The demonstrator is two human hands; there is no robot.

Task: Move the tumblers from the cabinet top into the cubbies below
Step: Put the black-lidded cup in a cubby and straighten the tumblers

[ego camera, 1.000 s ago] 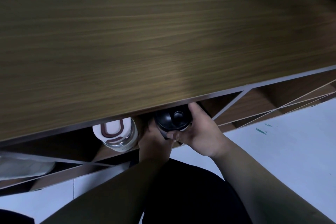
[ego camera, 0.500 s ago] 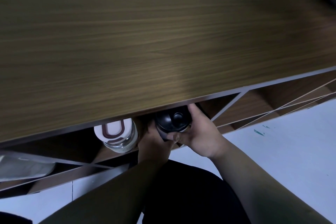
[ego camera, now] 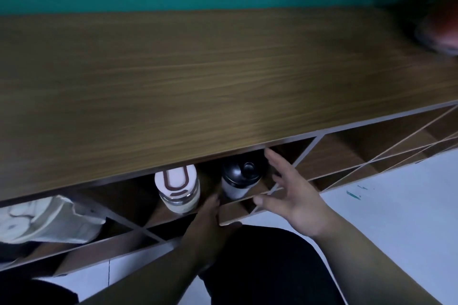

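A black-lidded tumbler stands in a cubby under the cabinet top, just right of a white-lidded tumbler in the neighbouring cubby. The right hand hangs just right of the black one, apart from it, its grip spread wide with fingers fanned and holding nothing. The left hand lies low between the two tumblers, fingertips at the cubby's near edge; whether its grip is spread or pressed together cannot be told. A pale cloth bag fills a cubby at far left. A blurred red thing sits at the top's far right corner.
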